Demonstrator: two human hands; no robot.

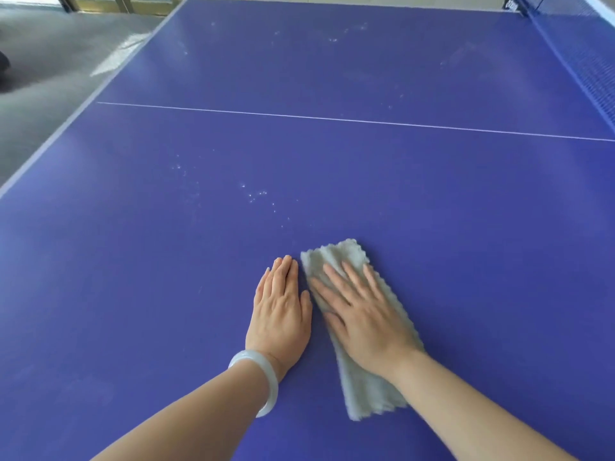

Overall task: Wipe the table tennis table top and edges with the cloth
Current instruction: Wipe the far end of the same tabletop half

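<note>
a folded pale grey-green fleecy cloth with scalloped edges [357,327] is laid on the blue table tennis table top [332,161], in the near part of the surface, slanted so that its far end leans to the left. the cloth is pressed flat by the right hand [364,312], whose fingers [336,279] are held straight and spread wide over the fabric; nothing is gripped or pinched, the palm simply being rested on it. the near end of the cloth is seen beyond the right wrist, beside the forearm.

the left hand [283,311] is laid palm down on the bare table just beside the cloth, fingers straight and kept together, with nothing held. a pale translucent bangle [263,377] is worn on the left wrist.

a thin white line [332,118] is seen across the table farther away, and small whitish specks [256,194] are scattered on the surface between that line and the hands. a blue net [585,51] is seen at the far right, and a grey floor [50,61] beyond the left edge.
</note>
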